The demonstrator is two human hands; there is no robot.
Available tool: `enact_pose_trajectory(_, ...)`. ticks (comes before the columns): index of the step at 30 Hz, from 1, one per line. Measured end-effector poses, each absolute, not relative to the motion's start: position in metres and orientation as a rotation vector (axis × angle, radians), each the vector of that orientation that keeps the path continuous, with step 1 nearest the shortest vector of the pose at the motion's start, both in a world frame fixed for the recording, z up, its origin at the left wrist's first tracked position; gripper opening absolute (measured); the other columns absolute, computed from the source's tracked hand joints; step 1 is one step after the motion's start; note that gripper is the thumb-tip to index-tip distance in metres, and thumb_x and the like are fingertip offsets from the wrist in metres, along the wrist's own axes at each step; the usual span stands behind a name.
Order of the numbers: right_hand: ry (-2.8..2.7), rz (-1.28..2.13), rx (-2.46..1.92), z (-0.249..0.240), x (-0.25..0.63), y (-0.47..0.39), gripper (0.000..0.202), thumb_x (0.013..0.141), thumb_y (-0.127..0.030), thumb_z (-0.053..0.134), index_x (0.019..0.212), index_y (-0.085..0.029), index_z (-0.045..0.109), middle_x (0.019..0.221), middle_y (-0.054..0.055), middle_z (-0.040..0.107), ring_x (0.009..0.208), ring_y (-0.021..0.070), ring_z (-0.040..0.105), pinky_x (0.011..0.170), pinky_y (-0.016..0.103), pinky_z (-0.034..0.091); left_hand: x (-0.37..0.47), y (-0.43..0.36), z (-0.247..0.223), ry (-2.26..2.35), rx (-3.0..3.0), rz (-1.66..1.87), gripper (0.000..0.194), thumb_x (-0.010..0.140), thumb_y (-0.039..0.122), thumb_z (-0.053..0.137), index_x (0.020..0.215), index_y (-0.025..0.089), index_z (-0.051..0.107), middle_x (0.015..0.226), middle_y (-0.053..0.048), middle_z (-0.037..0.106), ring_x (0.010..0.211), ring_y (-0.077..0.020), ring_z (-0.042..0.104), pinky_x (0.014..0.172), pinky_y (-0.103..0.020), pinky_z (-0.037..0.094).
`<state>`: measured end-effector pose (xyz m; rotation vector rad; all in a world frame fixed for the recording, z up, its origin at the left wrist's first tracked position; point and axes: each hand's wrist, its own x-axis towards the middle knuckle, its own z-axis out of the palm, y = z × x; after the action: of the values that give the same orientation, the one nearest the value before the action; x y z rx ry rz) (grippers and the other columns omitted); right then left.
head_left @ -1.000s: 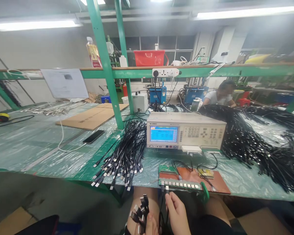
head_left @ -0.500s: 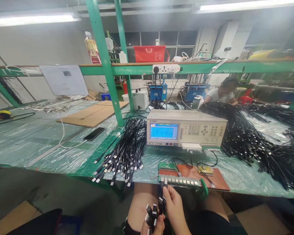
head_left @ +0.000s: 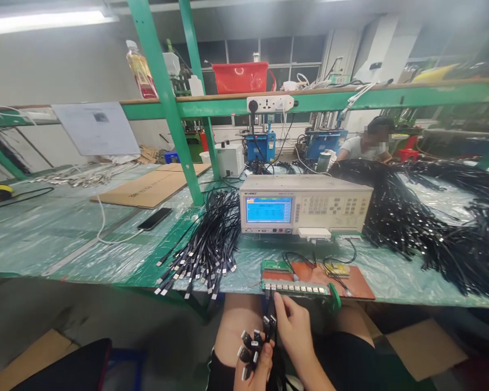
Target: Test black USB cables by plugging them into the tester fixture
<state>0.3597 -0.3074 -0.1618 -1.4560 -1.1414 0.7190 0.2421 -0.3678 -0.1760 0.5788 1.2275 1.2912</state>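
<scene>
My left hand (head_left: 261, 366) is closed round a bunch of black USB cables (head_left: 248, 350), their metal plugs fanned upward. Just above it, my right hand (head_left: 295, 323) pinches a black connector against the left end of a row of white sockets (head_left: 297, 288). That row edges a red-brown board (head_left: 361, 282) with a green circuit piece. Behind the board stands a beige test instrument (head_left: 334, 206) with a lit blue screen (head_left: 269, 210). How far the connector sits in the socket is too small to tell.
Black cables (head_left: 212, 244) lie left of the instrument, and a larger black heap (head_left: 411, 217) at right. A phone (head_left: 155, 219), cardboard (head_left: 146, 187) and a green post (head_left: 167, 103) are further left. A person (head_left: 369, 141) sits behind the bench.
The view has shifted slightly, so the bench appears higher. My right hand stays by the left sockets, its fingers a little straighter. The instrument's screen shows different content.
</scene>
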Motion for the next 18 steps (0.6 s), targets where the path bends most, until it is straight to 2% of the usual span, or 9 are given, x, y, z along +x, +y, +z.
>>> enact_pose_trajectory(2, -1.205, 0.626, -1.42, -0.151, 0.365, -0.323, 0.045, 0.099, -0.052, 0.053, 0.067, -0.02, 0.061, 0.062, 0.001, 0.053, 0.059, 0.0162, 0.047, 0.059, 0.028, 0.036, 0.238, -0.37, -0.176, 1.266, 0.637, 1.279, 0.052, 0.06, 0.064, 0.089, 0.09, 0.023, 0.082, 0.082, -0.009, 0.082, 0.067, -0.0246, 0.071, 0.058, -0.032, 0.057)
enact_pose_trajectory(4, -1.293, 0.722, -1.257, -0.141, 0.365, -0.338, 0.042, 0.102, -0.047, 0.047, 0.079, -0.02, 0.07, 0.078, 0.007, 0.062, 0.072, 0.0202, 0.058, 0.068, 0.03, 0.044, 0.234, -0.371, -0.178, 1.284, 0.725, 1.286, 0.05, 0.066, 0.063, 0.086, 0.095, 0.024, 0.083, 0.095, -0.011, 0.083, 0.083, -0.0307, 0.076, 0.07, -0.037, 0.062)
enact_pose_trajectory(6, -1.384, 0.889, -1.075, -0.135, 0.36, -0.35, 0.042, 0.104, -0.044, 0.043, 0.086, -0.02, 0.074, 0.092, 0.01, 0.065, 0.084, 0.0226, 0.062, 0.076, 0.032, 0.049, 0.23, -0.371, -0.18, 1.335, 0.827, 1.277, 0.052, 0.069, 0.062, 0.083, 0.103, 0.023, 0.083, 0.111, -0.012, 0.082, 0.104, -0.0352, 0.074, 0.087, -0.041, 0.062)
enact_pose_trajectory(8, -1.39, 0.984, -0.987, -0.135, 0.352, -0.357, 0.041, 0.103, -0.044, 0.046, 0.085, -0.02, 0.075, 0.096, 0.011, 0.065, 0.088, 0.0232, 0.064, 0.079, 0.033, 0.052, 0.228, -0.37, -0.181, 1.397, 0.917, 1.234, 0.058, 0.071, 0.065, 0.08, 0.108, 0.02, 0.082, 0.121, -0.013, 0.079, 0.117, -0.0374, 0.069, 0.098, -0.043, 0.058)
enact_pose_trajectory(9, -1.345, 1.016, -0.977, -0.137, 0.349, -0.358, 0.04, 0.101, -0.045, 0.05, 0.083, -0.02, 0.075, 0.097, 0.011, 0.065, 0.085, 0.0225, 0.064, 0.076, 0.032, 0.053, 0.227, -0.37, -0.181, 1.414, 0.951, 1.207, 0.061, 0.071, 0.066, 0.079, 0.109, 0.019, 0.082, 0.121, -0.014, 0.079, 0.118, -0.0378, 0.068, 0.099, -0.043, 0.058)
enact_pose_trajectory(11, -1.167, 1.092, -0.99, -0.145, 0.346, -0.359, 0.038, 0.097, -0.048, 0.057, 0.079, -0.018, 0.073, 0.093, 0.01, 0.065, 0.067, 0.0181, 0.063, 0.059, 0.029, 0.052, 0.228, -0.367, -0.176, 1.423, 0.979, 1.183, 0.063, 0.071, 0.07, 0.077, 0.106, 0.018, 0.082, 0.116, -0.014, 0.08, 0.114, -0.0371, 0.07, 0.098, -0.041, 0.058)
enact_pose_trajectory(13, -0.95, 1.146, -1.039, -0.153, 0.346, -0.356, 0.041, 0.093, -0.052, 0.063, 0.072, -0.017, 0.068, 0.078, 0.006, 0.063, 0.05, 0.0129, 0.054, 0.046, 0.025, 0.044, 0.228, -0.363, -0.168, 1.42, 0.97, 1.198, 0.062, 0.072, 0.073, 0.073, 0.101, 0.019, 0.082, 0.109, -0.012, 0.082, 0.109, -0.0349, 0.072, 0.096, -0.038, 0.058)
enact_pose_trajectory(16, -0.802, 1.087, -1.167, -0.166, 0.352, -0.344, 0.045, 0.09, -0.055, 0.066, 0.064, -0.019, 0.058, 0.056, -0.001, 0.052, 0.048, 0.0116, 0.046, 0.048, 0.023, 0.04, 0.229, -0.358, -0.154, 1.445, 0.988, 1.233, 0.055, 0.077, 0.075, 0.066, 0.076, 0.022, 0.08, 0.089, -0.009, 0.082, 0.096, -0.0314, 0.075, 0.092, -0.035, 0.058)
enact_pose_trajectory(18, -0.816, 1.047, -1.238, -0.173, 0.355, -0.334, 0.048, 0.089, -0.057, 0.067, 0.062, -0.02, 0.054, 0.052, -0.003, 0.048, 0.049, 0.0113, 0.042, 0.049, 0.023, 0.036, 0.23, -0.357, -0.15, 1.456, 1.003, 1.239, 0.057, 0.08, 0.076, 0.063, 0.063, 0.022, 0.073, 0.064, -0.006, 0.073, 0.076, -0.0275, 0.073, 0.082, -0.034, 0.059)
